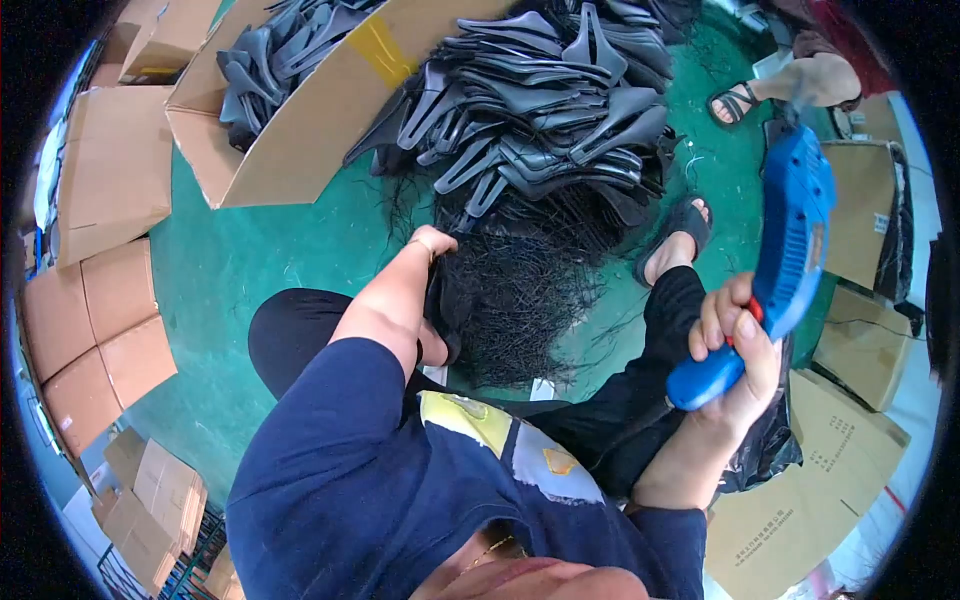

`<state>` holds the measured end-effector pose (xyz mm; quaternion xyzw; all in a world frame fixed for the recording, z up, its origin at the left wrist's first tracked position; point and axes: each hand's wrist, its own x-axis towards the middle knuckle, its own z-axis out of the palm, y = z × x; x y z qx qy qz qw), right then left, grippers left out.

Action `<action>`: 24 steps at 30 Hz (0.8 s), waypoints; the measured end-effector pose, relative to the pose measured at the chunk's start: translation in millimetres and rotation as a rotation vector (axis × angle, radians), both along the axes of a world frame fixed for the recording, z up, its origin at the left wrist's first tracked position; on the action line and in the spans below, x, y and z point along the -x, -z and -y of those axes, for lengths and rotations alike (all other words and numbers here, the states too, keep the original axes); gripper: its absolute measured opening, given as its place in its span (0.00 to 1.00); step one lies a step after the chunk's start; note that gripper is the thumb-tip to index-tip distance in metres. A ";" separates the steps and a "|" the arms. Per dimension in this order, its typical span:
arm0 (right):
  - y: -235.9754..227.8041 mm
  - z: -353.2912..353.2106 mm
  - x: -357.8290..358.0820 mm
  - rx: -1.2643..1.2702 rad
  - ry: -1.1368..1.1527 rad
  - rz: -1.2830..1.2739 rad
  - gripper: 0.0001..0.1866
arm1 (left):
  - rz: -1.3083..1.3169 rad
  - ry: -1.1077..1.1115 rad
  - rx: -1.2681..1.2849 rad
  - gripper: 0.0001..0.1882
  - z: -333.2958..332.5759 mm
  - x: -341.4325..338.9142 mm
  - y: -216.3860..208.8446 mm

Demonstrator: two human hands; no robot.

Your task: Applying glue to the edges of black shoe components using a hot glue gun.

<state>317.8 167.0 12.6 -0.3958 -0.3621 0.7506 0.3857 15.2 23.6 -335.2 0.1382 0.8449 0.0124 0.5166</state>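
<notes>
My right hand is raised on the right, wrapped round the handle of a blue power hand tool with a red trigger. The tool points away from me, with faint haze at its far end. In the middle, my left hand is closed at the edge of a heap, on what looks like a black plastic part; its fingers are partly hidden. Just beyond lies a large pile of black moulded plastic parts, many with forked openings. Thin black plastic scraps lie heaped between my legs.
An open cardboard box with more black parts stands at the far left. Stacked cartons line the left side. On the right are more cartons, a flattened one and a black plastic bag. Another person's sandalled foot rests on the green floor.
</notes>
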 end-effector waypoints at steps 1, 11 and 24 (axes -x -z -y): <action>-3.9 0.8 0.4 -0.028 -0.007 0.011 0.17 | -0.022 -0.022 -0.018 0.32 1.1 -9.7 -11.5; -7.1 20.0 22.2 -0.009 -0.203 -0.170 0.16 | -0.645 -0.468 -0.633 0.36 39.9 -59.0 -115.9; -0.1 9.8 -30.8 0.007 -0.075 -0.294 0.15 | -0.417 0.238 -0.519 0.17 -5.4 -61.6 -129.4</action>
